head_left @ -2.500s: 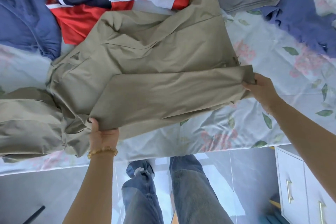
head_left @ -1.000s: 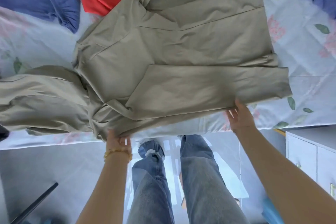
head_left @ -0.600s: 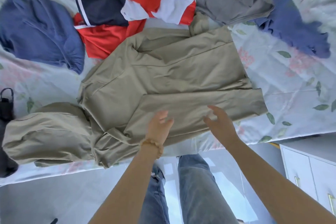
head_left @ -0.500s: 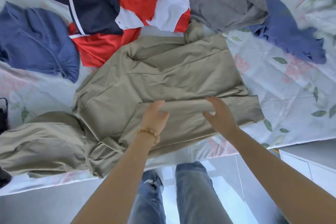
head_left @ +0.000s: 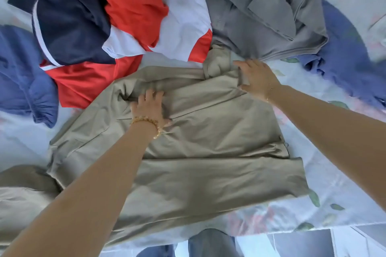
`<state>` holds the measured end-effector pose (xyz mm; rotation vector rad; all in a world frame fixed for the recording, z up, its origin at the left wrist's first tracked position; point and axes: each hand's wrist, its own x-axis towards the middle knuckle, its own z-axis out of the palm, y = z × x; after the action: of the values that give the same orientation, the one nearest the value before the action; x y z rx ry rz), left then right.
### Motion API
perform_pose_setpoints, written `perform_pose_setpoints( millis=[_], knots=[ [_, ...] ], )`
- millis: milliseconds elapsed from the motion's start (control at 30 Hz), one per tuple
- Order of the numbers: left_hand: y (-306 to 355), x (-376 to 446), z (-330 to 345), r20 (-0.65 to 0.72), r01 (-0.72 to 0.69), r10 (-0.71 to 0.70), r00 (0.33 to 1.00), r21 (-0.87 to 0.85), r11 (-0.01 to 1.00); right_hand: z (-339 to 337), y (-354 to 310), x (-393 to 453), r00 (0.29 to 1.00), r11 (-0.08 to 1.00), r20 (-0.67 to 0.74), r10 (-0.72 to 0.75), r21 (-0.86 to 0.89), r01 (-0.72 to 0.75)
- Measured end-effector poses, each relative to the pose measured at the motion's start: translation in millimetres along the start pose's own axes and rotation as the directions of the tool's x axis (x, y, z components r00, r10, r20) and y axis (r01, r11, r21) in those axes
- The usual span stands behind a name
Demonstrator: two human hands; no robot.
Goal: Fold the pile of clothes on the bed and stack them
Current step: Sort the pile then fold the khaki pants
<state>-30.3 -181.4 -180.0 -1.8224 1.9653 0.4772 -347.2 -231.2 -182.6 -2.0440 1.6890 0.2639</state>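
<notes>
Khaki jacket (head_left: 208, 152) lay spread on the bed (head_left: 344, 173), long axis running left-right, near sleeve already folded across. Both hands were at its far edge: left hand (head_left: 148, 108) w/ fingers curled into the bunched cloth by the collar, right hand (head_left: 255, 78) pinching the far-right corner, beside the loose sleeve end. Probably next fold goes toward the person. Unfolded clothes lay beyond.
</notes>
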Motion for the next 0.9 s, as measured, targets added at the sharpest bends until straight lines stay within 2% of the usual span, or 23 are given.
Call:
perform_pose_setpoints(
  millis=[100, 233, 400, 600, 700, 833, 900],
  knots=[
    [-18, 11, 2, -0.046, 0.017, -0.015, 0.999, 0.037, 0.999, -6, 18, 20, 0.999, 0.997, 0.008, -0.043, -0.065, 0.043],
    [-41, 16, -5, -0.005, 0.006, -0.007, 1.000, -0.131, 0.991, -14, 35, 19, 0.989, 0.985, -0.083, -0.126, -0.127, 0.115],
    [-50, -22, -21, -0.239, -0.239, 0.195, 0.951, -0.170, 0.956, -15, 34, -28, 0.939, 0.983, -0.294, -0.176, -0.106, 0.151],
    [-47, -107, -2, -0.346, -0.487, 0.418, 0.840, -0.142, 0.862, 7, 30, -132, 0.928, 0.989, -0.344, -0.146, -0.021, 0.148],
    [-35, -139, 20, -0.311, -0.580, 0.521, 0.795, -0.139, 0.803, 28, 29, -178, 0.951, 0.993, -0.287, -0.115, -0.045, 0.106],
    [-17, -163, 55, -0.040, -0.608, 0.607, 0.794, -0.031, 0.793, 62, 28, -211, 0.995, 0.998, -0.103, 0.008, -0.059, -0.014],
    [-9, -167, 63, 0.010, -0.590, 0.590, 0.808, 0.018, 0.807, 72, 22, -218, 0.995, 0.995, 0.016, 0.102, -0.025, -0.101]
  ],
)
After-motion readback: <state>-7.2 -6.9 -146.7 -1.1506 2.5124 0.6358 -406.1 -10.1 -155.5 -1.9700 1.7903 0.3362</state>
